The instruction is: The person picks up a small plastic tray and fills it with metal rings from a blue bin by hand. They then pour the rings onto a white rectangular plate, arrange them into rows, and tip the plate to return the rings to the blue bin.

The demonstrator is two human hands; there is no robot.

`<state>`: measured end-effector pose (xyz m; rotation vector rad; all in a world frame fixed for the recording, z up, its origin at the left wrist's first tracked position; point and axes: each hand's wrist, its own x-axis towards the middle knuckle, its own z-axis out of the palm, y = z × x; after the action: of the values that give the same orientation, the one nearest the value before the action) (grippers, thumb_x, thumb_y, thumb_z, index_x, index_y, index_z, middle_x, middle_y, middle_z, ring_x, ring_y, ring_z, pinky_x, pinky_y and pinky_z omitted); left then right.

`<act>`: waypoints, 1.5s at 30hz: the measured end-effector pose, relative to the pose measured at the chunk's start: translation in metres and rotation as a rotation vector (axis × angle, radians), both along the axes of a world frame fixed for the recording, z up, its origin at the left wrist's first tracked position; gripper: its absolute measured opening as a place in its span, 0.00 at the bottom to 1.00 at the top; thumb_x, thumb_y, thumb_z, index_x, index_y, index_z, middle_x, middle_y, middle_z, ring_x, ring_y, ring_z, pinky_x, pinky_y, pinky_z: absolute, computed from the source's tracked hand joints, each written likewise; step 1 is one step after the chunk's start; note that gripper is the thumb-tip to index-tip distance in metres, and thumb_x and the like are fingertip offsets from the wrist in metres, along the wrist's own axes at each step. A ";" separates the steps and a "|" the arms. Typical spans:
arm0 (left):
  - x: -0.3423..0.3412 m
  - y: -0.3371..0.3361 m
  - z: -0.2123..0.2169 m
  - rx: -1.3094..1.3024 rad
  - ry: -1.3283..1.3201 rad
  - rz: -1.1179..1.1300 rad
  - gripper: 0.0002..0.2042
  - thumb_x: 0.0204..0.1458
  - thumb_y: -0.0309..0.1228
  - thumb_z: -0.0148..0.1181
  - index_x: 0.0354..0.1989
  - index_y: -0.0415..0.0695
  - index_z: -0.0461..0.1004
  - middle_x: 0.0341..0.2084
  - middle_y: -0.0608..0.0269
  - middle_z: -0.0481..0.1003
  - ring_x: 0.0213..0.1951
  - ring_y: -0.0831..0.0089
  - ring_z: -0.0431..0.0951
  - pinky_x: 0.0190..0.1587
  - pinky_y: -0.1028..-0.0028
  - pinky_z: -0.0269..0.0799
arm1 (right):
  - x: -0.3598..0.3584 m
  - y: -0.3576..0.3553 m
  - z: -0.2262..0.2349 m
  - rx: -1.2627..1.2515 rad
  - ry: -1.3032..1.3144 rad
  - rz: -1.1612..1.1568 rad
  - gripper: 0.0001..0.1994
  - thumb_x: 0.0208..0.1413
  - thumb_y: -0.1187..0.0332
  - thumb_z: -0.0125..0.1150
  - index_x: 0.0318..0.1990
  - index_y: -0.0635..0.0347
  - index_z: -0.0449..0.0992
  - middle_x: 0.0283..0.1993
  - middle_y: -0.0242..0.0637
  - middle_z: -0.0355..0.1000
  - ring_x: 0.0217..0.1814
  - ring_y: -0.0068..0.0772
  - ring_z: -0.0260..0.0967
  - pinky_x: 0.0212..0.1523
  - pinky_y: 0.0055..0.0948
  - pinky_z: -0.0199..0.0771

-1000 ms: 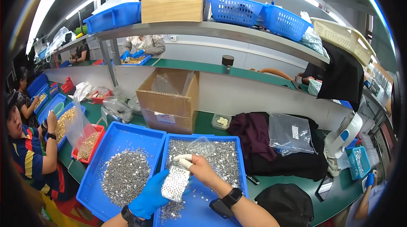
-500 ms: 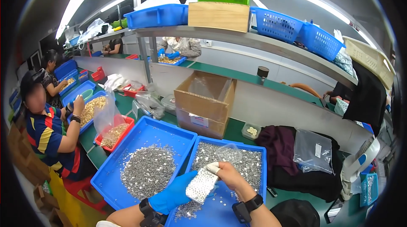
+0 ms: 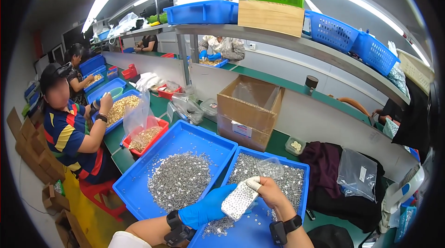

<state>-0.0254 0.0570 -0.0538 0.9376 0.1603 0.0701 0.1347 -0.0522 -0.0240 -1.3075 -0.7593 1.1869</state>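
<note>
My left hand (image 3: 204, 207), in a blue glove, is closed on the lower left side of a small white rectangular plate (image 3: 239, 201). Small round metal pieces or dots cover the plate's face; I cannot tell which. My right hand (image 3: 273, 195), bare with white covers on its fingertips, pinches the plate's upper right corner. Below the plate is a blue tray (image 3: 306, 187) holding small grey metal rings (image 3: 289, 178). A clear plastic container (image 3: 270, 168) lies on those rings, just beyond my right hand. To the left, another blue tray (image 3: 131, 187) carries a heap of similar rings (image 3: 180, 178).
Behind the trays stands an open cardboard box (image 3: 245, 116). Dark cloth (image 3: 320, 164) and a clear bag (image 3: 357, 174) lie to the right. A co-worker (image 3: 74, 132) sits at the left beside a tray of gold-coloured parts (image 3: 123, 110). A shelf (image 3: 278, 34) with baskets runs overhead.
The whole view has shifted, so the scene sits farther right in the picture. Both my hands keep hold of the white plate over the right tray.
</note>
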 end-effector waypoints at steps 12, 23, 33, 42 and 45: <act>-0.005 -0.008 0.024 -0.140 0.022 -0.014 0.23 0.50 0.26 0.55 0.54 0.37 0.58 0.48 0.57 0.68 0.47 0.72 0.70 0.51 0.73 0.67 | 0.000 -0.001 0.004 0.060 0.042 0.013 0.10 0.54 0.68 0.53 0.39 0.66 0.74 0.34 0.34 0.73 0.34 0.20 0.70 0.37 0.20 0.69; -0.004 -0.013 0.040 -0.006 0.064 0.029 0.19 0.59 0.34 0.35 0.55 0.34 0.55 0.50 0.49 0.64 0.51 0.61 0.68 0.56 0.63 0.63 | 0.002 0.000 0.006 0.085 0.085 -0.017 0.10 0.55 0.68 0.52 0.39 0.66 0.74 0.34 0.34 0.73 0.34 0.21 0.70 0.37 0.20 0.69; -0.001 -0.012 0.049 -0.617 0.126 -0.022 0.22 0.59 0.37 0.36 0.58 0.36 0.52 0.53 0.45 0.60 0.52 0.54 0.65 0.56 0.56 0.60 | 0.000 -0.003 0.004 0.109 0.086 -0.042 0.10 0.54 0.69 0.52 0.38 0.67 0.73 0.34 0.34 0.73 0.34 0.22 0.70 0.37 0.20 0.69; -0.001 -0.014 0.043 -0.414 0.174 0.059 0.23 0.59 0.39 0.37 0.58 0.37 0.52 0.52 0.46 0.63 0.50 0.57 0.68 0.52 0.58 0.66 | -0.002 0.000 0.006 0.092 0.075 -0.063 0.10 0.55 0.70 0.52 0.38 0.67 0.73 0.33 0.34 0.73 0.33 0.20 0.69 0.35 0.19 0.68; -0.003 -0.013 0.047 -0.400 0.173 0.067 0.23 0.59 0.39 0.38 0.58 0.37 0.53 0.51 0.48 0.64 0.49 0.58 0.69 0.52 0.60 0.67 | 0.000 -0.005 0.004 0.096 0.068 -0.081 0.09 0.55 0.69 0.52 0.39 0.66 0.74 0.32 0.31 0.73 0.31 0.17 0.67 0.32 0.17 0.66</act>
<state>-0.0286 0.0445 -0.0066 0.5384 0.3523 0.0175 0.1344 -0.0572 -0.0204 -1.2016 -0.6989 1.1114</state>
